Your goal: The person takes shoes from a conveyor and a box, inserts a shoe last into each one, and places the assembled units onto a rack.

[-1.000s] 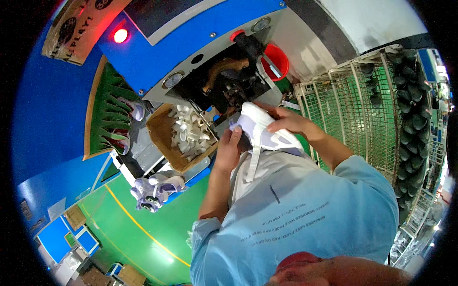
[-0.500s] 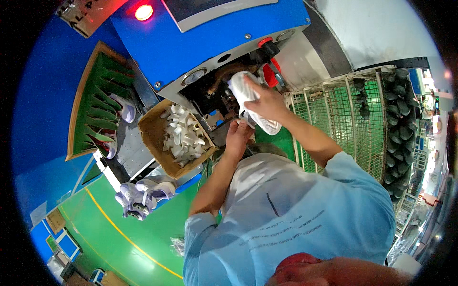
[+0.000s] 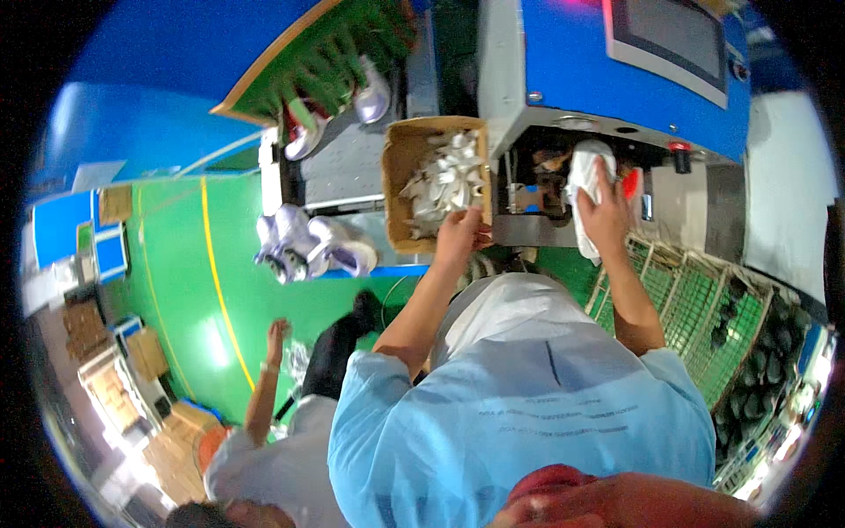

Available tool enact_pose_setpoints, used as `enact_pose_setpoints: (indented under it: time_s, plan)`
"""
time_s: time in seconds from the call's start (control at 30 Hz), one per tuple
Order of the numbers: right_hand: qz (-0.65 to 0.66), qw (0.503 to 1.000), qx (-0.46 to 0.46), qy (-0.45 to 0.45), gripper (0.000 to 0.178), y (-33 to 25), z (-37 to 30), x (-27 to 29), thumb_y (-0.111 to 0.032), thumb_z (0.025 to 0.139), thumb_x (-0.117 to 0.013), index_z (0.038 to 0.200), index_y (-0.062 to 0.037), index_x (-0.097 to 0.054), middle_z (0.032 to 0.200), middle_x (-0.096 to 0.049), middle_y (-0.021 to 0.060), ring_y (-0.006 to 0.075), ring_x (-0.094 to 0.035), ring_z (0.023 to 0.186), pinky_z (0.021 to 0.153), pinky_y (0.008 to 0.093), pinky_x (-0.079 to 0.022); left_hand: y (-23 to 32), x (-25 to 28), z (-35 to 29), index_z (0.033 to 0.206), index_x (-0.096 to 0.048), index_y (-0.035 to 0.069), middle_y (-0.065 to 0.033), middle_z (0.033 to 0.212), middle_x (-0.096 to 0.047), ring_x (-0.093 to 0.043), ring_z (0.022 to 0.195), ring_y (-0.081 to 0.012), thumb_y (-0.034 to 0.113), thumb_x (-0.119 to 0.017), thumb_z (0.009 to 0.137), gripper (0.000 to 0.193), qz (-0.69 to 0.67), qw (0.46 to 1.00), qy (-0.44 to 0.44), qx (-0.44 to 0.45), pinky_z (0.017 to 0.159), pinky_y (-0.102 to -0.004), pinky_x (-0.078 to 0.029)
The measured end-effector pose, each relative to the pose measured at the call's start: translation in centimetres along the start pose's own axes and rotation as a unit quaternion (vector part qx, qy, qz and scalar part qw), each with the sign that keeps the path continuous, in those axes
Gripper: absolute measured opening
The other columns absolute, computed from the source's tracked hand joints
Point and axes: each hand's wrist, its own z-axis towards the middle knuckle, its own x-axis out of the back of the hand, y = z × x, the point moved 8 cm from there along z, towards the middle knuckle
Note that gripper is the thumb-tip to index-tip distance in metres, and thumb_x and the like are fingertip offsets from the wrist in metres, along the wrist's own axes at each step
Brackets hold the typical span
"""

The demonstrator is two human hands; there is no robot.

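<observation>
A white shoe is in my right hand, gripped from above at the opening of the blue machine. My left hand is at the near right corner of a cardboard box. Its fingers are drawn together by the box wall, and what they hold, if anything, is too small to make out. Inside the box lie several small white curved pieces, heaped loosely. The metal parts inside the machine opening are partly hidden by the shoe and my right hand.
White-and-purple shoes stand left of the box on a grey bench. Green strip curtains hang over a conveyor behind. A wire rack with dark pieces stands at right. Another person is close by at lower left.
The view has swung left. My left hand has moved from beside the shoe to the box's corner. My right hand still grips the white shoe, and another person has come into view.
</observation>
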Motion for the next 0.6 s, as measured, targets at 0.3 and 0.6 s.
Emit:
enact_pose_setpoints:
  time_s: [0.3,0.6]
  plan:
    - [0.076,0.991,0.048,0.101,0.068,-1.3,-5.3,4.9,-0.021,0.086,-0.075,0.147,-0.0059,-0.050,0.133,-0.060,0.0251,0.0458,-0.063,0.108,0.088,0.0474,-0.054,-3.7,-8.2,-2.3,0.134,-0.052,0.000,-0.0160,0.101,-0.070,-0.070,0.082,-0.0241,0.051,-0.057,0.101,0.061,0.088,0.969,-0.207,0.102,0.068,-0.0342,-0.057]
    - [0.282,0.913,-0.168,-0.243,0.073,2.1,-17.5,6.3,-0.033,0.087,-0.078,0.151,-0.0156,-0.048,0.131,-0.062,0.0189,0.0284,-0.067,0.109,0.084,0.0365,-0.056,-11.0,-13.3,-8.3,0.127,-0.063,0.007,-0.0099,0.121,-0.070,-0.066,0.106,-0.0272,0.056,-0.050,0.102,0.057,0.089,0.854,-0.373,0.352,0.098,-0.0446,-0.051]
